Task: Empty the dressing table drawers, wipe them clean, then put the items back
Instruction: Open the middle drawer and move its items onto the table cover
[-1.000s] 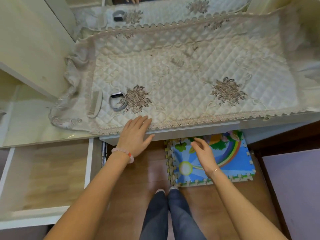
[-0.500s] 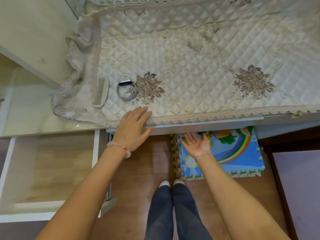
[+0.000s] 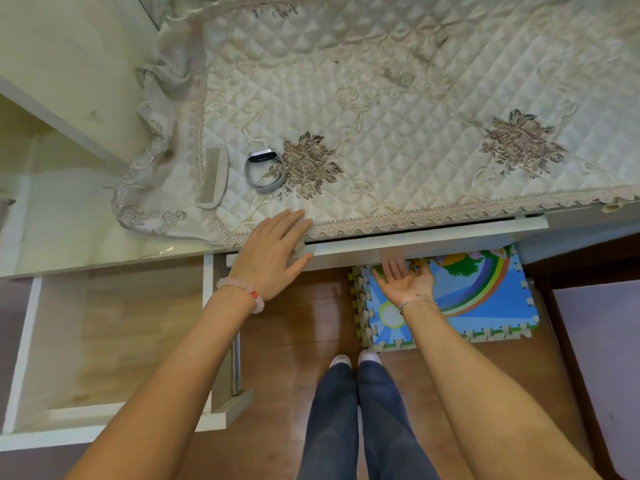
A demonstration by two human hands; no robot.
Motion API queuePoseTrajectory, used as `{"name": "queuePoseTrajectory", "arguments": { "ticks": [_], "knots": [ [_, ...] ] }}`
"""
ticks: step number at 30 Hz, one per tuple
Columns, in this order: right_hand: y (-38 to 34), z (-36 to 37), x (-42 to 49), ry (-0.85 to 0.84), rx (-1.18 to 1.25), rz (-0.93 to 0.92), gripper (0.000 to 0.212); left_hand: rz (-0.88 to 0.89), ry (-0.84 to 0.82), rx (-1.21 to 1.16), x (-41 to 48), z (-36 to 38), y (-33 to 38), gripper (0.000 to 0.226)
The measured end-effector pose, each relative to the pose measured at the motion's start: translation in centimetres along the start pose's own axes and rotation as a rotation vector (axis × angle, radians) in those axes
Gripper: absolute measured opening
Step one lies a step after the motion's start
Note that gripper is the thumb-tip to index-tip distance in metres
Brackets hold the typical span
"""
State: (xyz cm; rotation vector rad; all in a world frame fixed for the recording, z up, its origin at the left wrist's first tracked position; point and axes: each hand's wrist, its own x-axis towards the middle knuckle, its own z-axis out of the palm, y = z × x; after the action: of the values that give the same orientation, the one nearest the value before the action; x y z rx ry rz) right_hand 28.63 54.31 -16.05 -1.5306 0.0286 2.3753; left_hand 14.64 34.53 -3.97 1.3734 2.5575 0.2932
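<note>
The dressing table top is covered by a quilted cream cloth (image 3: 398,133) with lace edging. A pale comb (image 3: 213,178) and a grey wristband (image 3: 265,171) lie on its front left part. My left hand (image 3: 277,251) rests flat, fingers straight, on the table's front edge and the lace. My right hand (image 3: 403,280) is turned palm up under the front of the middle drawer (image 3: 433,244), its fingertips hidden beneath it. That drawer stands pulled out a small way. At the left, a wood-bottomed drawer (image 3: 104,341) is pulled far out and holds nothing visible.
A colourful foam puzzle mat (image 3: 485,299) lies on the wooden floor under the table. My legs and feet (image 3: 353,362) stand in front. A purple surface (image 3: 602,358) is at the right. A glass-topped side section (image 3: 69,220) lies at the left.
My right hand turned palm up and slid under the middle drawer's front, which has come out slightly. My left hand stayed on the table edge. The view tilted down and closer.
</note>
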Motion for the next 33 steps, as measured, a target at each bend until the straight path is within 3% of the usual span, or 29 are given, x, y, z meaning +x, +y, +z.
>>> {"name": "queuePoseTrajectory", "arguments": {
  "ticks": [15,33],
  "knots": [
    [2.1,-10.5,-5.3,0.129,0.001,0.009,0.061,0.034,-0.010,0.065,-1.4,-0.3,0.3,0.056],
    [3.0,-19.5,-11.3,0.185,-0.033,0.104,0.060,-0.135,-0.003,0.021,-2.7,-0.2,2.2,0.059]
  ]
}}
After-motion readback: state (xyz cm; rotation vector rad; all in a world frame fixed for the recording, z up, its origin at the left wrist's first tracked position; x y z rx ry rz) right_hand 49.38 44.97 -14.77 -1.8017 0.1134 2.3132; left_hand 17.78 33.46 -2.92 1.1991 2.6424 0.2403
